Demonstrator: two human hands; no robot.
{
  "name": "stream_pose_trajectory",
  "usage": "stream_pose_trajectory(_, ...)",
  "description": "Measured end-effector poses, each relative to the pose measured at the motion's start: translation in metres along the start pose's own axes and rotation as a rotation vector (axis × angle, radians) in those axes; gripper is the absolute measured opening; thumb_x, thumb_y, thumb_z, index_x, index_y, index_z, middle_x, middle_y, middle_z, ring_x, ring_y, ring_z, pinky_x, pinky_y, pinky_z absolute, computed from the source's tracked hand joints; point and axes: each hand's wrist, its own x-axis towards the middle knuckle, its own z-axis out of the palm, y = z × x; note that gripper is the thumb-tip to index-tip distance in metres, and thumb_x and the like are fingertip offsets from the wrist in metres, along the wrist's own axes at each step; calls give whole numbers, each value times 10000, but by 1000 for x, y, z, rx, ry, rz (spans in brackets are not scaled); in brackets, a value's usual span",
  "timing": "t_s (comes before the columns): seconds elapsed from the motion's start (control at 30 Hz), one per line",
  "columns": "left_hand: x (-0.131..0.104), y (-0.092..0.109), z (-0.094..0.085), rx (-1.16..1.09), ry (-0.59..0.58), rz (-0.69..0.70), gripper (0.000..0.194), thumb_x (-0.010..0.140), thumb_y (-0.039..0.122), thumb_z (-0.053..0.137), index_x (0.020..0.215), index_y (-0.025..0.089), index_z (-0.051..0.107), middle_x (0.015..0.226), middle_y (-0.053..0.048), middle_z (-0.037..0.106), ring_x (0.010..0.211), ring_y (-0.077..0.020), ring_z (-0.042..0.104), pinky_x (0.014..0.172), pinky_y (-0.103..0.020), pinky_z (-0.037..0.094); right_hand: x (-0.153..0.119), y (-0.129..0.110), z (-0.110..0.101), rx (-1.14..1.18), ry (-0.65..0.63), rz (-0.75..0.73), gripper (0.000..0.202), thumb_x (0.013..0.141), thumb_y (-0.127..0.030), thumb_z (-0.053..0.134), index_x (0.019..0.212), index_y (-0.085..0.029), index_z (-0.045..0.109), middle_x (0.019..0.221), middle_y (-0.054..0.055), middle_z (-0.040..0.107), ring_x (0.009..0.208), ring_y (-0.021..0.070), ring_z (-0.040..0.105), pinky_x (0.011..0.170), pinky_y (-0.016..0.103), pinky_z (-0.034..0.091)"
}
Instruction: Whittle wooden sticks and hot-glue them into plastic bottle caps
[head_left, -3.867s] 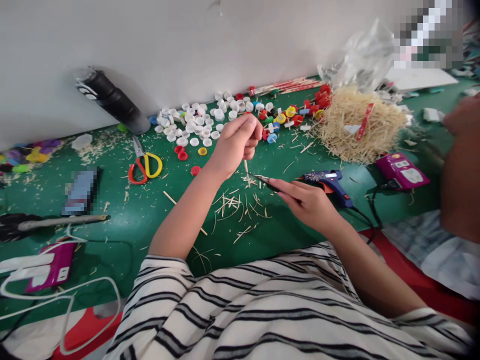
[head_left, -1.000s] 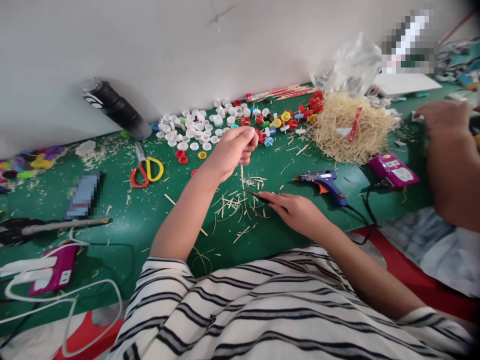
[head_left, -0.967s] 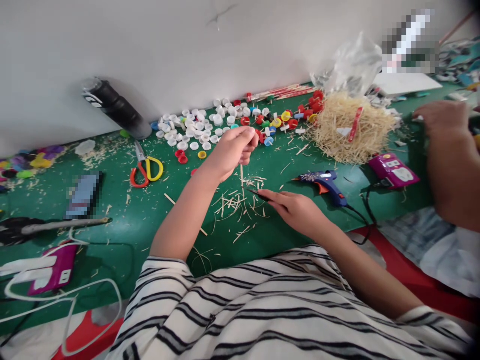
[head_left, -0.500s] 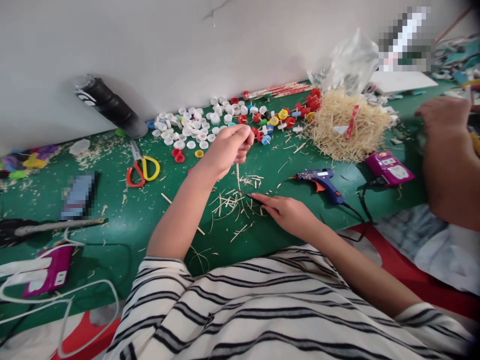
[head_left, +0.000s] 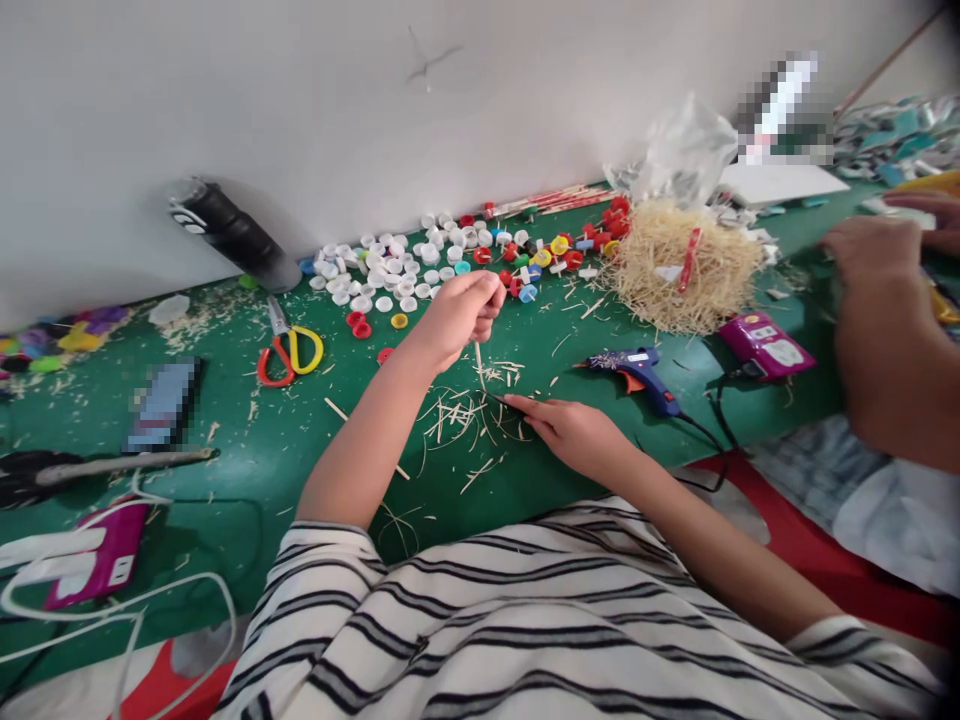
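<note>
My left hand (head_left: 463, 318) is closed around a thin pale wooden stick (head_left: 480, 362) that points down toward the table. Its upper part is hidden in the fingers. In my right hand (head_left: 576, 432), a small knife (head_left: 495, 399) with a dark, narrow blade is gripped, the index finger stretched along it. The blade tip meets the lower end of the stick, or lies very near it. Beneath both hands, curled wood shavings (head_left: 454, 416) are scattered over the green table (head_left: 442, 515). Another pale stick (head_left: 337, 408) lies partly hidden under my left forearm.
White bottle caps (head_left: 384, 303) and coloured caps on sticks lie behind my hands. Scissors (head_left: 291, 355) and a black bottle (head_left: 232, 232) are leftward. A blue glue gun (head_left: 636, 375), a purple power block (head_left: 766, 347) and a straw heap (head_left: 679, 270) are rightward, beside another person's arm (head_left: 877, 340).
The camera view has shifted slightly, so the table appears lower. Both hands keep their grips, with the blade still by the stick's lower end. At the right, more of the other person's hands shows.
</note>
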Motion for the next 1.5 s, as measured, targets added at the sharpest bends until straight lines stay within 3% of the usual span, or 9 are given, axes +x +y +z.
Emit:
stream_pose_trajectory(0.17, 2, -3, -1, 23, -7, 13, 396, 1108, 292, 437, 730, 188, 490, 628, 72, 288, 476, -33, 222, 463, -197, 229, 0, -1, 2, -31, 31, 19, 535, 1110, -300, 435, 1629, -400, 521, 1224, 39, 818, 1004, 215, 768, 730, 285, 539)
stream_pose_trajectory(0.37, 4, -13, 2, 78, -56, 134, 415, 1092, 444, 510, 757, 200, 490, 644, 71, 280, 477, -31, 209, 458, -217, 207, 1, -5, -3, -33, 21, 33, 530, 1099, -283, 466, 1608, -407, 547, 1148, 25, 834, 942, 213, 772, 687, 280, 522)
stream_pose_trajectory(0.5, -12, 4, 7, 176, -89, 292, 484, 1026, 623, 580, 792, 204, 519, 693, 38, 376, 495, -33, 281, 454, -224, 237, 1, -6, -4, -20, 22, 52, 528, 1083, -262, 489, 1582, -410, 581, 1194, 25, 834, 925, 206, 777, 678, 269, 525)
stream_pose_trajectory(0.63, -28, 24, 4, 126, -47, 464, 478, 1016, 610, 613, 790, 199, 523, 655, 61, 290, 489, -28, 225, 449, -212, 217, 1, -5, -2, 1, 50, 28, 524, 1077, -271, 505, 1578, -402, 588, 1224, 24, 830, 966, 221, 783, 716, 288, 548)
stream_pose_trajectory(0.73, -25, 22, 2, 83, -2, 405, 457, 1043, 561, 595, 781, 199, 502, 655, 68, 264, 478, -24, 236, 449, -200, 249, 1, -3, 0, -14, 77, 32, 510, 1073, -276, 507, 1556, -399, 615, 1188, 25, 839, 914, 215, 782, 683, 281, 544)
stream_pose_trajectory(0.9, -2, 0, 3, 37, 20, 249, 438, 1055, 577, 551, 813, 219, 486, 640, 81, 253, 462, -34, 234, 441, -192, 262, 1, 3, 3, 44, 118, 10, 512, 1068, -285, 493, 1554, -379, 622, 1204, 29, 833, 920, 210, 776, 707, 281, 561)
stream_pose_trajectory(1.1, 16, -18, -1, -30, 50, 152, 442, 1059, 563, 541, 792, 228, 433, 616, 96, 224, 454, -37, 187, 434, -204, 210, 2, 13, -5, 25, 211, -89, 494, 1101, -373, 440, 1557, -354, 629, 1020, 53, 795, 744, 166, 675, 671, 268, 495)
stream_pose_trajectory(1.3, 15, -19, -1, -14, 107, 143, 531, 999, 682, 585, 780, 229, 413, 614, 102, 218, 465, -32, 176, 439, -208, 192, 22, 17, -22, -180, 292, -124, 502, 1130, -468, 360, 1532, -393, 651, 828, 42, 666, 666, 147, 543, 590, 253, 321)
stream_pose_trajectory(1.5, 19, -25, 2, 26, 128, 179, 589, 986, 759, 518, 753, 233, 395, 610, 91, 232, 462, -37, 191, 439, -230, 187, 30, 19, -16, -128, 197, -78, 528, 1129, -433, 348, 1613, -389, 553, 901, 45, 703, 716, 160, 580, 615, 267, 346)
